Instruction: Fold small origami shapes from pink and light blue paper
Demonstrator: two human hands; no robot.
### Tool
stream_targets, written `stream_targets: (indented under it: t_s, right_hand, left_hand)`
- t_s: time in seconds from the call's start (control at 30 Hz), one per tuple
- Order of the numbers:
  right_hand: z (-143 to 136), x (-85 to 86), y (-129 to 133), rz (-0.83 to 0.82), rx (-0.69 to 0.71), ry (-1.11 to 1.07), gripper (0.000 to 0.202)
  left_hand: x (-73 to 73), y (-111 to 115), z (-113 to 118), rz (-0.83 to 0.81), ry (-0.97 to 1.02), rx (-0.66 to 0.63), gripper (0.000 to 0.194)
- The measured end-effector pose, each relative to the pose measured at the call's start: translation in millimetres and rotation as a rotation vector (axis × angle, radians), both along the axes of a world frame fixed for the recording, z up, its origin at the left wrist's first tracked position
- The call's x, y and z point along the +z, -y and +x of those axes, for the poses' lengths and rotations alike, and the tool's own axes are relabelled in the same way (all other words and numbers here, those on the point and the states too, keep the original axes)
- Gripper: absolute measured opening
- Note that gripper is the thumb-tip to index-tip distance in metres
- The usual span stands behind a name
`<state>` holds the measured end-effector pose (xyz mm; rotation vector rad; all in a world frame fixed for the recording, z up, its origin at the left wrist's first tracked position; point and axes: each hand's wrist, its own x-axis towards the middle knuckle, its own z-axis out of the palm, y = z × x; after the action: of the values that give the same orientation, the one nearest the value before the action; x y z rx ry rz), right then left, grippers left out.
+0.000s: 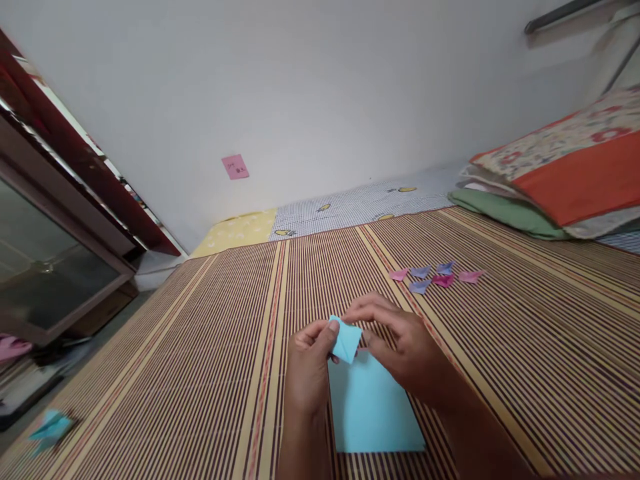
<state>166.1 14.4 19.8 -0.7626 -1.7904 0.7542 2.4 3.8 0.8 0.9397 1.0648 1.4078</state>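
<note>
A small folded piece of light blue paper [346, 342] is held up in front of me, with a diagonal crease across its face. My left hand [311, 357] pinches its left edge, thumb on the front and fingers curled behind. At the upper and right edges, my right hand [395, 337] bends its fingers over the paper, the thumb by the right corner; its fingertips are partly hidden. Below both hands lies a flat light blue sheet [377, 407] on the striped mat [215, 373].
Several small folded paper pieces [443, 280], pink, magenta and lilac, lie beyond my right hand. A blue folded paper piece [51, 427] rests at lower left. Stacked pillows [580, 180] stand at right. A pink note [235, 167] is on the wall [320, 87].
</note>
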Motion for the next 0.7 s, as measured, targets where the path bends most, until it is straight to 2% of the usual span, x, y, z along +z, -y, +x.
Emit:
stream_targets:
  t_s: [0.07,0.13,0.37,0.7]
  right_hand:
    - [-1.0,1.9,4.5,0.093,0.054,0.08,0.043]
    - [-4.0,2.8,8.2,0.173,0.048,0.166,0.046]
    - [-14.0,0.9,7.0,0.276,-0.007,0.273,0.032]
    - [-11.0,-3.9,0.5,0.321,-0.042,0.344,0.017]
  left_hand:
    - [-1.2,-1.7,-2.1,-0.014,0.064,0.03,0.025]
    - [-1.6,-3.0,-3.6,-0.022,0.102,0.049,0.023]
    - [3.3,-1.6,-2.7,-0.051,0.173,0.059,0.023]
    - [-3.2,-1.1,-3.5,0.031,-0.102,0.076,0.025]
